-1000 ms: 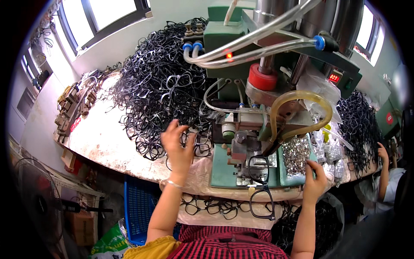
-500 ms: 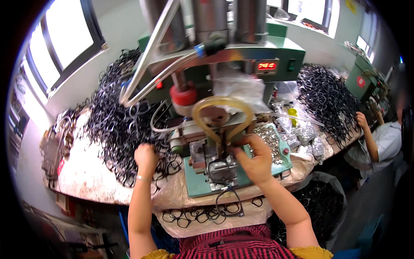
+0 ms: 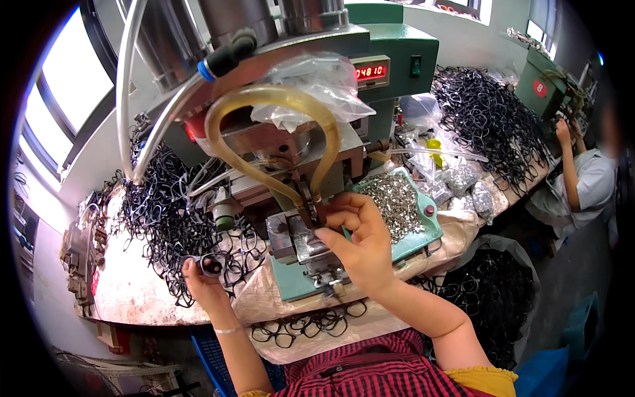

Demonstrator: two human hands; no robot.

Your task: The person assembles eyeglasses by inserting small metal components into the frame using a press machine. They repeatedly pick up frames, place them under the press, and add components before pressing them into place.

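My left hand (image 3: 206, 288) is closed on a dark eyeglass frame (image 3: 211, 266), held at the edge of a large heap of black eyeglass frames (image 3: 155, 218). My right hand (image 3: 364, 248) reaches to the metal fixture (image 3: 311, 248) of a press. Its thumb and fingertips come together beside the dark jaws under a looped yellowish tube (image 3: 334, 135); anything small between them cannot be made out. Beside that hand lies a green tray (image 3: 431, 228) of small metal parts (image 3: 397, 208).
Several eyeglass frames (image 3: 284, 336) lie along the table's front edge. Another heap of frames (image 3: 486, 119) covers the back right, near bags of metal parts (image 3: 463, 178). A lined bin of dark frames (image 3: 489, 284) stands below right. A co-worker (image 3: 582, 178) sits at far right.
My left hand has moved nearer and left, and now holds an eyeglass frame. The frame that hung at the fixture's front no longer shows there. My right hand stays at the fixture; the view has shifted.
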